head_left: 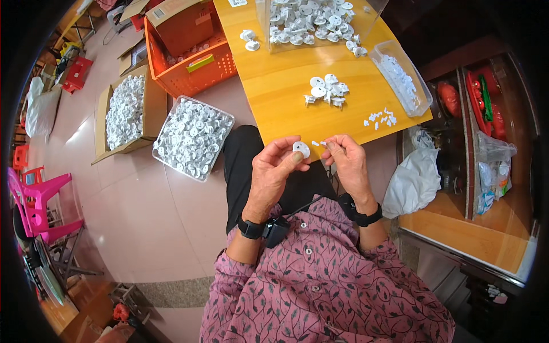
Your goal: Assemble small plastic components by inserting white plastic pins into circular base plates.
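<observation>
Yellow-orange wooden table [286, 86] across the upper middle, its near edge just above both hands. Orange plastic crate [191, 68] on the floor at its left, holding a brown cardboard box [183, 26]. Open cardboard carton [128, 111] heaped with white plastic parts, and just beside it a clear square tub [193, 137] filled with the same. Clear bin [314, 23] of white discs at the table's far edge; narrow clear tray [403, 77] of tiny white pieces at its right edge. Small pile of white round plastic discs [326, 90] mid-table, a scatter of tiny white pins [380, 118] near the corner. Left hand [274, 168] closed on one small white round plastic disc [301, 149], pinched between thumb and fingertips just off the table edge. Right hand [346, 160] pinched narrow on a tiny white pin [323, 143], just beside the disc.
</observation>
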`<state>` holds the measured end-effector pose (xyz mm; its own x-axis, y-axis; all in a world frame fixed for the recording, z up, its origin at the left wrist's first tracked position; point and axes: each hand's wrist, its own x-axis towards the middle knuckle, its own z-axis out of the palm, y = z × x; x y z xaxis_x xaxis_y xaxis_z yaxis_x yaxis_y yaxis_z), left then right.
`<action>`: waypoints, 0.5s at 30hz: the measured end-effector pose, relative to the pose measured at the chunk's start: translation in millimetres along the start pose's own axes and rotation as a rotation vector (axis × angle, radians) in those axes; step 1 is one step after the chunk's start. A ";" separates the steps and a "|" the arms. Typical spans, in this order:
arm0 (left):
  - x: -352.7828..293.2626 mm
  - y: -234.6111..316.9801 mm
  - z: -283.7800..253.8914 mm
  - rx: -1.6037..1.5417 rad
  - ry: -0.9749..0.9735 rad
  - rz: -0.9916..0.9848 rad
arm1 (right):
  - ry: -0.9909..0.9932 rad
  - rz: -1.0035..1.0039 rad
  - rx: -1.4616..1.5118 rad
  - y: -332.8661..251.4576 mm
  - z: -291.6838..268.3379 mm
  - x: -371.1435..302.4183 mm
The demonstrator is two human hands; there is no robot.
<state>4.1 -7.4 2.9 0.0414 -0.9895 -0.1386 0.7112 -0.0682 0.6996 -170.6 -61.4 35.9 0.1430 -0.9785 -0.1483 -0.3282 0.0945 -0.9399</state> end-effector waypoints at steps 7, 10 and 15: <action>-0.8 -0.4 5.6 0.146 -0.031 0.046 | -0.124 0.000 0.149 -16.7 1.2 -11.5; -1.6 -4.7 8.1 0.286 -0.025 0.113 | -0.109 -0.052 0.104 -18.1 6.6 -15.7; -3.4 -4.8 10.3 0.444 -0.009 0.180 | -0.069 -0.148 0.007 -24.9 10.9 -20.1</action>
<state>-6.7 -5.1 7.3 0.1284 -0.9916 0.0171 0.3249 0.0583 0.9439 -155.1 -42.1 58.9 0.2534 -0.9669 -0.0282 -0.2918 -0.0486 -0.9552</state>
